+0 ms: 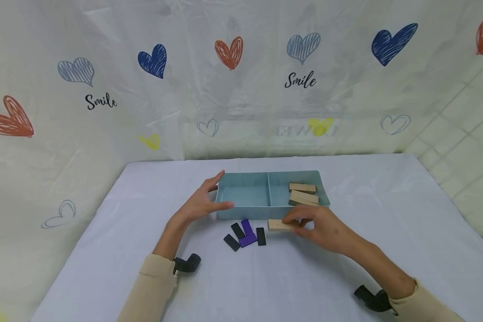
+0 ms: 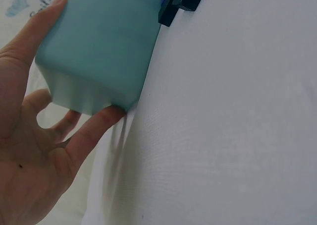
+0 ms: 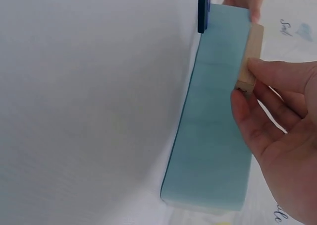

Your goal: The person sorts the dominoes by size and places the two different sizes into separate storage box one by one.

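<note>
A light blue two-compartment box [image 1: 243, 213] stands on the table. My left hand [image 1: 203, 200] holds its left end, with the thumb at the near rim and the fingers around the end wall; in the left wrist view the fingertips touch that end [image 2: 79, 93]. Between thumb and fingers, my right hand [image 1: 326, 228] pinches a pale wooden block [image 1: 277, 225] just in front of the near wall. The right wrist view shows this block [image 3: 252, 51] near rim height. Other wooden blocks [image 1: 303, 197] lie in the box's right compartment.
Left of the held block, purple blocks [image 1: 247, 240] and black blocks [image 1: 231, 242] lie close together before the box. A white cloth covers the table [image 1: 241, 286]. Behind it hangs a pale sheet [image 1: 257, 98] printed with hearts. Both wrists wear a black device [image 1: 188, 263].
</note>
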A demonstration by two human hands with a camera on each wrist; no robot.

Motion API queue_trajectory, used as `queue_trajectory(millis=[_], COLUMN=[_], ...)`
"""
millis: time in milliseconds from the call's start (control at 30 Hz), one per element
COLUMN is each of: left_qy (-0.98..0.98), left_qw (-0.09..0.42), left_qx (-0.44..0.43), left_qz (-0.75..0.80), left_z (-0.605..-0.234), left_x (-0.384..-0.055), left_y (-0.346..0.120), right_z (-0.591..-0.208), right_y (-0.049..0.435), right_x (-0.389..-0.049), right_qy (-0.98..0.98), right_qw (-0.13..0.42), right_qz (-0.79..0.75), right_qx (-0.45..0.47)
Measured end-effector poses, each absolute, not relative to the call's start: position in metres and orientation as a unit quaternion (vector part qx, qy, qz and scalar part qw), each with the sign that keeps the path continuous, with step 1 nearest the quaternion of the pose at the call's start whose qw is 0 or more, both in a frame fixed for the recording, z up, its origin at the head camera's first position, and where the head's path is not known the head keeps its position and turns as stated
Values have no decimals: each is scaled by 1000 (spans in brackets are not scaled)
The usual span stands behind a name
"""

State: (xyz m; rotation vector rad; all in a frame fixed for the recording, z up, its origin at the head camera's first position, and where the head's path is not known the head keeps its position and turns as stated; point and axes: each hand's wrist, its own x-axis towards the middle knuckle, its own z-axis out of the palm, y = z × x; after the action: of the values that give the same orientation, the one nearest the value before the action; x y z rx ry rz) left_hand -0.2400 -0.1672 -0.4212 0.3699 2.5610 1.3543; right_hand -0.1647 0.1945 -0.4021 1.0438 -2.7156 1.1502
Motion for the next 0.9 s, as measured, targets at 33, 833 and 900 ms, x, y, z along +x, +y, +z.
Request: queue_trajectory(millis=[33, 833, 900], left_qy=[871, 871, 871], left_qw=[110, 107, 109], left_qx=[127, 128, 127], left_qz=[461, 462, 462], left_z=[-421, -424, -424], left_x=[-240, -242, -242], left_y=[-167, -167, -167], right_z=[-402, -394, -394], right_y=[194, 202, 203], right_x=[-165, -179, -181], right_qy=[-868, -858, -862], right_qw=[15, 172, 178], right_qz=[368, 365, 360], right_qx=[334, 318, 310])
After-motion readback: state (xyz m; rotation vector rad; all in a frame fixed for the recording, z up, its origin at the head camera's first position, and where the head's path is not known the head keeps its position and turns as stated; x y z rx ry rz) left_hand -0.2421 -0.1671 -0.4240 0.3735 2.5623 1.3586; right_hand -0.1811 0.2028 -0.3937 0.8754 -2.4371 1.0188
